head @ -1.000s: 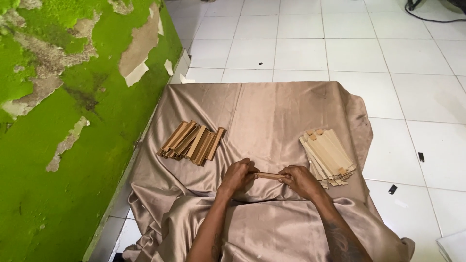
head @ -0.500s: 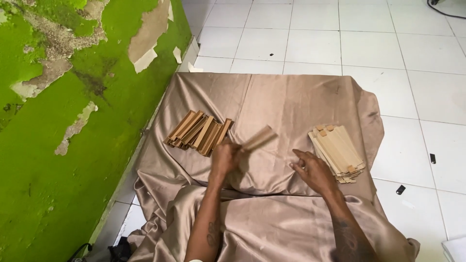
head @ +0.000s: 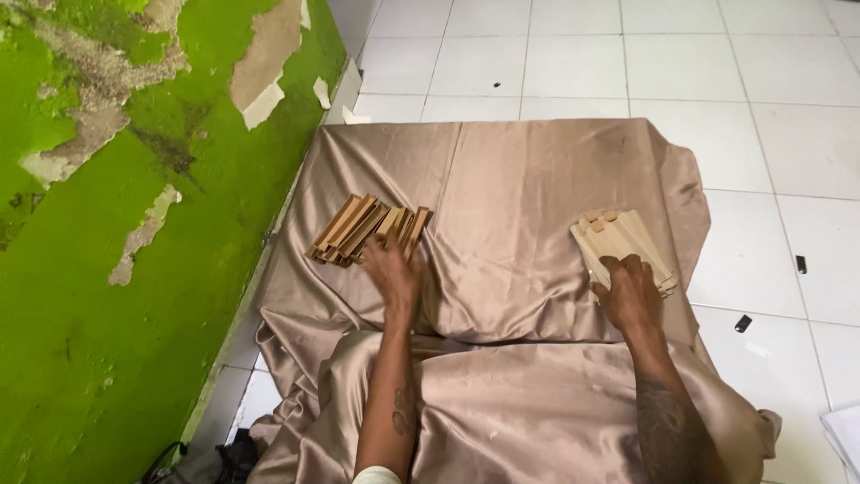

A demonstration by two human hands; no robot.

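A green wall (head: 134, 269) with peeling paint runs down the left side, and white floor tiles (head: 627, 63) fill the rest of the ground. Spread over the tiles lies a shiny beige satin cloth (head: 528, 197), rumpled along its near edge and draped over the person's lap.

On the cloth's left part sits a pile of darker brown wooden sticks (head: 354, 229), lying side by side at a slant. The left hand (head: 391, 269) rests flat on the pile's near right end, fingers spread and loose, palm down; it seems to press or set a stick there rather than grip one (the palm hides what is under it, so I cannot tell for sure).

Well apart, on the cloth's right edge, lies a stack of paler flat wooden slats (head: 627, 237). The right hand (head: 627, 291) covers its near end, fingers curled over the slats, touching them; whether it has one pinched is hidden.

Two small dark scraps (head: 743, 323) lie on the tiles beyond the cloth.

The likely risks: the slick satin could slide under a push and scatter the brown pile, and the pale stack, close to the cloth's border, could be nudged onto the tiles.
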